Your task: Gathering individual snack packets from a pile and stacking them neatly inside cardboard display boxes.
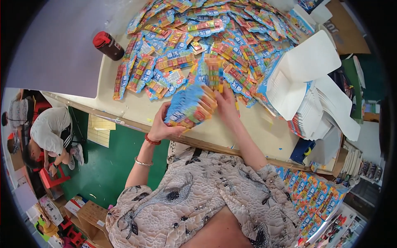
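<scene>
My left hand (160,127) is closed around a fanned stack of small blister-card packs (188,108), blue with coloured pieces in red, yellow and green. Close beside it, my right hand (226,106) grips one more pack (214,75) of the same kind, which stands upright against the far side of the stack. Both hands are over the near edge of the pale table (256,132). A large loose heap of matching packs (205,27) spreads over the table beyond them.
An open white-lined carton (285,84) stands to the right, beside stacked flat cartons (310,124). A blue tape dispenser (302,151) lies at the right table edge. A dark bottle with a red lid (108,45) stands at left. Another person (49,130) sits bent over at far left.
</scene>
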The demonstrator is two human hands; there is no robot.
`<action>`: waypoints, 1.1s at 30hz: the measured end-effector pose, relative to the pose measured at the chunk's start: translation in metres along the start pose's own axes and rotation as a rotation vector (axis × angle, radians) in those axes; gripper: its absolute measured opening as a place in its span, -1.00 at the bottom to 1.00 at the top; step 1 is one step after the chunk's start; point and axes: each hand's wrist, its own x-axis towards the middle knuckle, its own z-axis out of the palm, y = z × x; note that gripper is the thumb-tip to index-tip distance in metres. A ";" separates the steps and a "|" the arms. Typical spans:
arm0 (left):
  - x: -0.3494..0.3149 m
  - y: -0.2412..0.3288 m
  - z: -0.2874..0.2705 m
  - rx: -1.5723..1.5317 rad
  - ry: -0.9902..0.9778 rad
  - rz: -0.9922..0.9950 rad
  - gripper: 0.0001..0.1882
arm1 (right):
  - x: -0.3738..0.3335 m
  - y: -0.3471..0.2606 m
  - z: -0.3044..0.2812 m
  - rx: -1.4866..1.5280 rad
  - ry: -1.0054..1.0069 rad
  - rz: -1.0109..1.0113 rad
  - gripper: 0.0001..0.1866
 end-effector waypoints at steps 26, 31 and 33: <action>0.007 0.030 0.051 1.206 -0.103 0.164 -0.01 | 0.028 -0.067 -0.031 -1.645 0.150 -0.095 -0.43; 0.010 0.017 0.043 1.109 -0.203 0.277 -0.28 | 0.022 -0.084 -0.023 -1.479 0.191 -0.273 -0.53; 0.013 0.019 0.040 1.041 -0.244 0.181 -0.28 | 0.022 -0.093 -0.011 -1.378 0.209 -0.146 -0.52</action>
